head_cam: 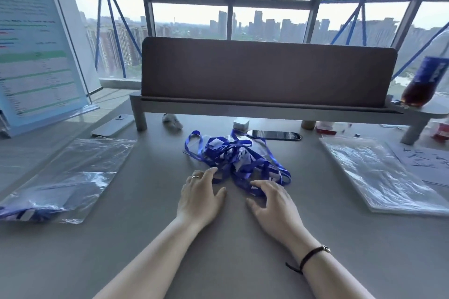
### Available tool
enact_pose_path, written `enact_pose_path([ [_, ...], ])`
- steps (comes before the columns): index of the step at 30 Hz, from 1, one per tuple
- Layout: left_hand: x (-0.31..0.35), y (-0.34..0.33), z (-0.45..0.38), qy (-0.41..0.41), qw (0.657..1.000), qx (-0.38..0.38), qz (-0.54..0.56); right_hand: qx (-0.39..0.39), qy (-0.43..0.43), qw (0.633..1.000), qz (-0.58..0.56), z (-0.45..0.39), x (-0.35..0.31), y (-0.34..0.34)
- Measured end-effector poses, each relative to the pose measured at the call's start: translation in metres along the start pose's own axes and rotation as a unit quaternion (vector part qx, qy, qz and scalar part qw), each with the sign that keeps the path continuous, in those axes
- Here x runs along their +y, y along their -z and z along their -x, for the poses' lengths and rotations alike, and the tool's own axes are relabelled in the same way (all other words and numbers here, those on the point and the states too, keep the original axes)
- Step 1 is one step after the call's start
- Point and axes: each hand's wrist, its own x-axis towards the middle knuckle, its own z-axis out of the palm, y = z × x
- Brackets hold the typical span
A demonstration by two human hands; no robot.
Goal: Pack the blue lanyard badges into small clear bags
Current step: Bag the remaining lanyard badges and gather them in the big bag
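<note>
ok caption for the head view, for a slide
Both hands, left and right, reach a tangled pile of blue lanyard badges between clear bags on a grey desk.

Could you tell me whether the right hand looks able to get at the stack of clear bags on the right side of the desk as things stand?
Probably yes. The right hand rests at the lanyard pile, and only bare desk lies between it and the stack of clear bags. Nothing sits on top of the stack.

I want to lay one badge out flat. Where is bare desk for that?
Bare desk lies between the left bag and the lanyard pile, and again between the pile and the right bag stack. Near the forearms is open too. Under the shelf it is crowded.
</note>
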Motion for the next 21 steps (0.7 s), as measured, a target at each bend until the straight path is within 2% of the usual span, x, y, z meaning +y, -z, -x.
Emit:
enact_pose_path([
  [2, -0.002, -0.005, -0.011, 0.035, 0.999, 0.008, -0.015, -0.012, 0.024, 0.999, 0.032, 0.000, 0.000, -0.001],
  [4, -0.005, -0.008, -0.020, 0.031, 0.999, 0.027, -0.010, -0.031, 0.048, 0.996, 0.063, 0.001, -0.002, 0.000],
  [7, -0.002, -0.002, -0.023, 0.029, 0.992, 0.066, 0.101, -0.062, 0.055, 0.992, 0.093, 0.001, -0.003, 0.000],
  [10, 0.006, 0.018, -0.020, 0.074, 0.951, 0.085, 0.286, -0.068, 0.053, 0.991, 0.102, 0.000, -0.003, 0.000],
  [15, 0.027, 0.060, -0.014, 0.056, 0.870, 0.052, 0.488, -0.059, 0.056, 0.992, 0.100, -0.001, -0.001, -0.003],
  [18, 0.040, 0.085, -0.008, 0.064, 0.839, 0.034, 0.539, -0.054, 0.056, 0.992, 0.099, 0.000, -0.002, -0.003],
  [21, 0.047, 0.105, 0.002, 0.059, 0.828, 0.031, 0.556, -0.036, 0.056, 0.994, 0.085, 0.001, -0.002, -0.002],
])
